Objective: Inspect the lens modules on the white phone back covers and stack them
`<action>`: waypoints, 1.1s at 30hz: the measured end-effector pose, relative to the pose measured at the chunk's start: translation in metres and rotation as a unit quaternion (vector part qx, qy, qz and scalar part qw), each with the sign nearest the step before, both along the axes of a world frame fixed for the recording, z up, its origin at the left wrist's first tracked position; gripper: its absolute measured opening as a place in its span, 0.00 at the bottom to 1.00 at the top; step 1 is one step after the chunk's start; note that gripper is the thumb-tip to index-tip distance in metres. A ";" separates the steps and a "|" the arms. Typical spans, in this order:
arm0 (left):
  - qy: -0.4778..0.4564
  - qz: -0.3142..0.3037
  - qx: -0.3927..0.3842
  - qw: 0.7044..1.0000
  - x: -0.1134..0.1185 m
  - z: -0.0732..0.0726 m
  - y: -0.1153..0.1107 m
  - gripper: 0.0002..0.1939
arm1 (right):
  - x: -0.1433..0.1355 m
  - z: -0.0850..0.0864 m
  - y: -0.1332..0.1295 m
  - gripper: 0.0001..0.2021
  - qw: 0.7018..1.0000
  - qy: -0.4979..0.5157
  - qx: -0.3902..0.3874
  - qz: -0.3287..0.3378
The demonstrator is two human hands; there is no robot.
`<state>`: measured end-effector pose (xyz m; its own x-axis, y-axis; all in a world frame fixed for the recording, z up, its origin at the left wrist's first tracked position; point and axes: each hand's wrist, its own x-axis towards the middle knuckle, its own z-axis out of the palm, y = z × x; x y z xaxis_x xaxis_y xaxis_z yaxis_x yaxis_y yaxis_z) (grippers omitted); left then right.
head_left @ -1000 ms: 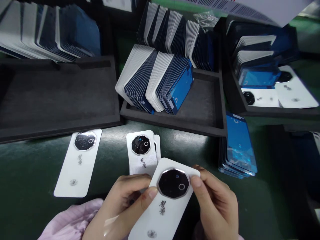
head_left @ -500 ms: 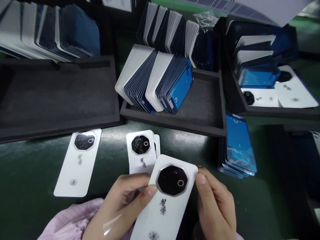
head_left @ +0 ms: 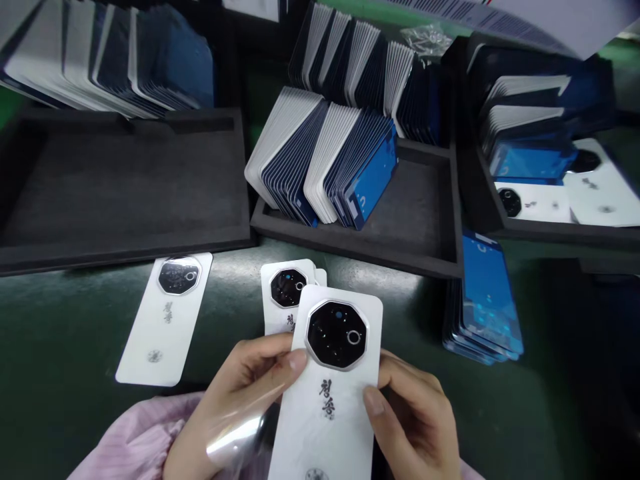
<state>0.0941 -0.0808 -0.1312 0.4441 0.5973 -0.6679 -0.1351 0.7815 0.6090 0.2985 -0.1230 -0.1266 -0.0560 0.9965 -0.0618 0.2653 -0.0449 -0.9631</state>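
Both hands hold a white phone back cover (head_left: 345,413), tilted up, with a black octagonal camera panel at its top and dark printed characters below. My left hand (head_left: 240,400) pinches its left edge, thumb in front. A shiny strip of clear film (head_left: 237,433) lies across that hand; where it attaches I cannot tell. My right hand (head_left: 415,413) has its thumb on the right edge and fingers behind. Just beyond the held cover lies another white cover (head_left: 277,320), partly hidden, on top of one more. To the left, a single white cover (head_left: 165,333) lies on the green table.
A black tray (head_left: 125,187) stands at the left. The middle black tray (head_left: 410,193) holds rows of white and dark blue panels (head_left: 320,160). Blue-filmed panels (head_left: 487,300) are stacked at its right. Another tray (head_left: 565,230) with covers stands at the far right.
The held cover has come more upright and slightly up. My right hand has slid down from its top corner to its right edge. The camera view has shifted slightly.
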 end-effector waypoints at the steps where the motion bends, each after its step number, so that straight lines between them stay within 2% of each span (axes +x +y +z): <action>1: -0.004 0.007 0.002 1.000 0.001 0.001 0.000 0.21 | -0.001 0.000 0.001 0.12 1.000 0.003 0.003 0.001; 7: -0.026 0.039 0.027 0.999 0.004 0.002 -0.001 0.15 | -0.004 0.001 0.004 0.12 1.000 0.017 0.004 -0.010; 14: -0.046 0.009 0.097 0.994 -0.003 -0.005 -0.006 0.18 | -0.002 0.001 -0.001 0.11 1.000 -0.003 0.006 -0.010; 22: -0.037 0.026 0.157 0.987 -0.004 -0.005 -0.007 0.13 | 0.000 0.001 -0.003 0.12 0.999 -0.038 0.018 -0.020; 27: -0.053 0.016 0.147 0.988 0.000 -0.001 -0.002 0.13 | 0.000 -0.002 -0.004 0.13 0.998 -0.057 0.021 -0.030; 33: -0.083 0.012 0.081 0.993 -0.001 0.002 0.000 0.15 | -0.006 0.001 0.001 0.20 0.997 -0.016 0.001 -0.071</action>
<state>0.0935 -0.0807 -0.1296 0.5242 0.7025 -0.4814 -0.2617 0.6708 0.6939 0.2926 -0.1219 -0.1252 0.0876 0.9943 -0.0600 0.2861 -0.0828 -0.9546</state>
